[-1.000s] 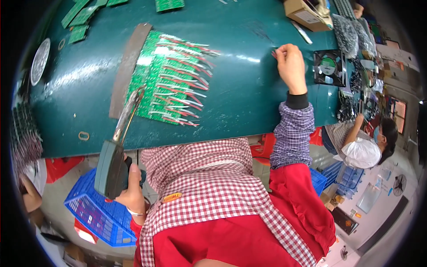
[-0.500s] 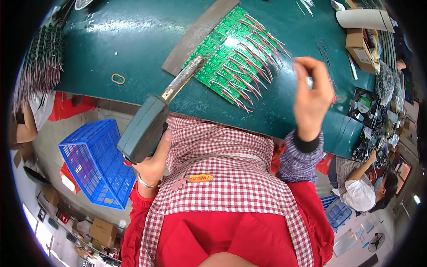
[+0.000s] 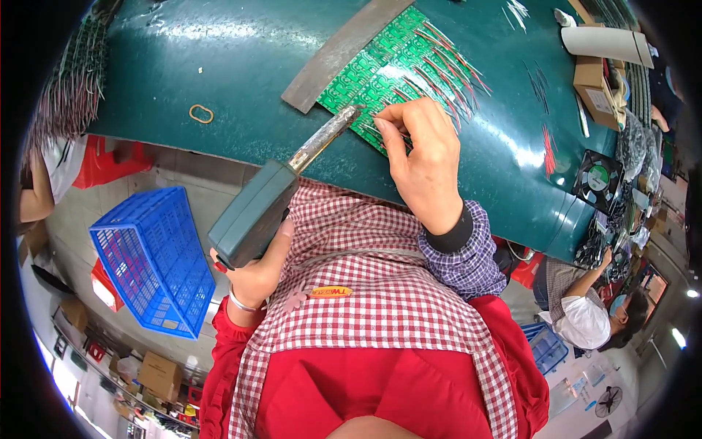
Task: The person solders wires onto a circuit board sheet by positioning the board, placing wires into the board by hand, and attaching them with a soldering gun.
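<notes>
Left hand (image 3: 248,274) gripping soldering gun (image 3: 270,197), right hand (image 3: 420,157) pinching wire on green circuit boards (image 3: 387,62)

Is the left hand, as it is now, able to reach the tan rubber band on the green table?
Probably not directly: the left hand grips a soldering tool; the rubber band lies unobstructed.

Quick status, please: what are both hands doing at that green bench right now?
Left hand grips soldering gun, tip at green circuit boards. Right hand pinches a thin wire against the boards. Metal bar lies along their edge, clear of the tip.
</notes>
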Action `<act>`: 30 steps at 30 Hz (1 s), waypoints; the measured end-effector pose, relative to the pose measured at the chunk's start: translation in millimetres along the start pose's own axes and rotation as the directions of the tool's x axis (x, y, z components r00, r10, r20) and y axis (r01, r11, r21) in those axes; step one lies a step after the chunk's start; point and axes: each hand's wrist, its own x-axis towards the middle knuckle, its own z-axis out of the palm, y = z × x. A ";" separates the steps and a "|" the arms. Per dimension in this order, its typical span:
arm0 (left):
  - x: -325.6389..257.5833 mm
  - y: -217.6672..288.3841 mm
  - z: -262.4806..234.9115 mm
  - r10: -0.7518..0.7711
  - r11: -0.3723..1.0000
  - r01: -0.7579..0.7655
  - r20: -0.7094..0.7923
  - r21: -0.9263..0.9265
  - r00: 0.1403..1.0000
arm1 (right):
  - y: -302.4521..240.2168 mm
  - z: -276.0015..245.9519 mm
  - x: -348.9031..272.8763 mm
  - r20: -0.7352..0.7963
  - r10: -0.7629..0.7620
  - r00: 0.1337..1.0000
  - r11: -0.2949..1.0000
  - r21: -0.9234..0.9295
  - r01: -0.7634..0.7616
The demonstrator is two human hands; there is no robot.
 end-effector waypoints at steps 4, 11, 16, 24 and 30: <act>0.7 0.0 2.2 0.046 0.999 -0.046 -0.012 0.006 0.999 | 0.4 0.8 0.1 -0.001 0.007 1.000 1.000 -0.011 -0.008; 1.6 -2.0 1.7 0.081 0.992 -0.081 0.012 0.095 0.997 | -0.5 0.7 2.0 -0.005 0.000 1.000 1.000 -0.026 0.000; 1.2 -0.7 -0.2 0.072 0.991 -0.076 0.039 0.111 0.997 | 0.5 2.0 2.2 -0.010 -0.008 1.000 0.999 -0.039 0.007; -1.6 -5.7 -5.2 0.110 0.975 -0.132 0.126 0.181 0.986 | 0.6 2.6 2.3 -0.015 -0.019 1.000 0.999 -0.043 0.019; -6.9 -10.6 -4.4 0.105 0.991 -0.109 0.051 0.078 0.993 | -0.4 2.3 2.5 -0.014 -0.012 1.000 0.999 -0.036 0.012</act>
